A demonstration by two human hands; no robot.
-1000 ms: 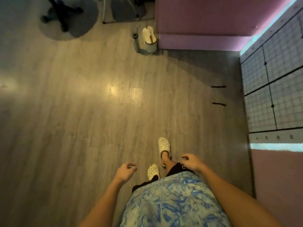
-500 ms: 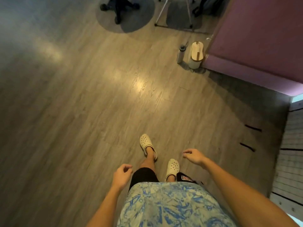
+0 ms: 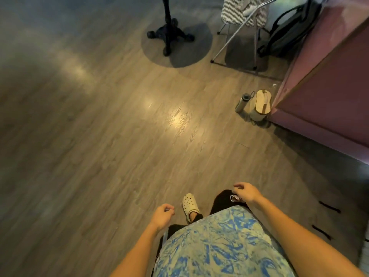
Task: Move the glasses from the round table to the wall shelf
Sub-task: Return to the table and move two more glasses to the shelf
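Note:
No glasses, round table top or wall shelf show in the head view. My left hand (image 3: 162, 215) hangs low at the centre over the wooden floor, fingers loosely curled, holding nothing. My right hand (image 3: 246, 191) hangs beside my hip at the right, fingers loosely bent and apart, also holding nothing. A white clog (image 3: 190, 205) on one foot is stepping between the hands.
A black wheeled pedestal base (image 3: 169, 36) casts a round shadow at the top centre. A striped metal-framed chair (image 3: 245, 15) and a dark backpack (image 3: 287, 33) stand at top right. A bottle (image 3: 242, 101) and a cream bag (image 3: 261, 104) sit by the pink wall corner (image 3: 327, 92).
The view has swung left and forward as I walk: the gridded wall left the frame, the pedestal base, chair and backpack came into view. Both hands stay down and hold nothing.

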